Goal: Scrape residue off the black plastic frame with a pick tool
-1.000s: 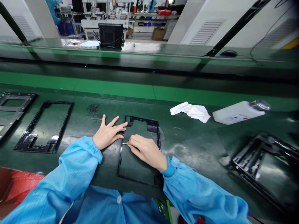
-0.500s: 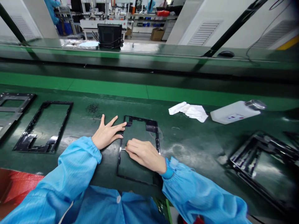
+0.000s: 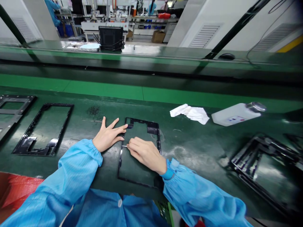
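A thin black rectangular frame (image 3: 135,182) lies flat on the dark green bench in front of me. My left hand (image 3: 108,135) rests beside its left side, fingers spread, with fingertips touching the upper left edge. Over the frame's opening, my right hand (image 3: 147,154) is closed in a pinch on a thin, silvery pointed tool (image 3: 124,146). The tool's tip meets the frame's left side, just below my left fingers. Most of the tool is hidden inside my right hand, so its exact kind does not show.
Left of me lie a second black frame (image 3: 50,129) and a larger grey-black frame (image 3: 14,113). Small black scraps (image 3: 93,110) form a pile. A white cloth (image 3: 190,113), a white bottle (image 3: 238,114) and stacked black frames (image 3: 265,157) are to the right. Red plastic (image 3: 21,187) sits lower left.
My right hand has moved slightly up along the frame's left side, and the tool's tip with it. My left hand stays in place on the frame.
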Motion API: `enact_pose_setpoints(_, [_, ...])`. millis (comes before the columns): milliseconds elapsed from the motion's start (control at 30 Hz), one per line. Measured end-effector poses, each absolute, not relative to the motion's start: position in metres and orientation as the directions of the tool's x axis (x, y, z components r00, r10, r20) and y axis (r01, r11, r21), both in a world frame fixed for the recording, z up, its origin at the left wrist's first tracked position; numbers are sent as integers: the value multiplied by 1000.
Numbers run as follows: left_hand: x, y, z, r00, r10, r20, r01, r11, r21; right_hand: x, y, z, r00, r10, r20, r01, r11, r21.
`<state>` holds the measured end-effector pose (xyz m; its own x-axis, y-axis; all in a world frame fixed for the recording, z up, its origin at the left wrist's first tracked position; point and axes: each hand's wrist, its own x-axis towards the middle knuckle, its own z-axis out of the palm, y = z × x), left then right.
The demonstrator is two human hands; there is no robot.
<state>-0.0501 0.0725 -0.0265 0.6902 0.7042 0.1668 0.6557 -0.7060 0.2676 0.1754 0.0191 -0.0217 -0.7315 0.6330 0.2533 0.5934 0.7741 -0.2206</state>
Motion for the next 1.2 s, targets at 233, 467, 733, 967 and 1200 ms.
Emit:
enact_pose_setpoints(233, [-51, 74, -29, 692, 702, 166, 653, -708, 270, 176, 20, -23, -718, 642, 268, 594, 766, -244])
enact_pose_setpoints(467, [-50, 75, -28, 693, 704, 158, 655, -705, 271, 176, 19, -24, -743, 621, 250, 562, 781, -271])
enact_pose_setpoints(733, [-51, 74, -30, 695, 697, 178, 649, -714, 262, 176, 20, -23, -755, 604, 255, 545, 794, -270])
enact_pose_setpoints(967, [-50, 74, -28, 692, 702, 168, 649, -707, 281, 176, 21, -24, -727, 631, 271, 573, 775, -267])
enact_pose_setpoints(1200, [-50, 75, -28, 695, 697, 176, 650, -713, 262, 176, 20, -24, -717, 644, 267, 580, 763, -284])
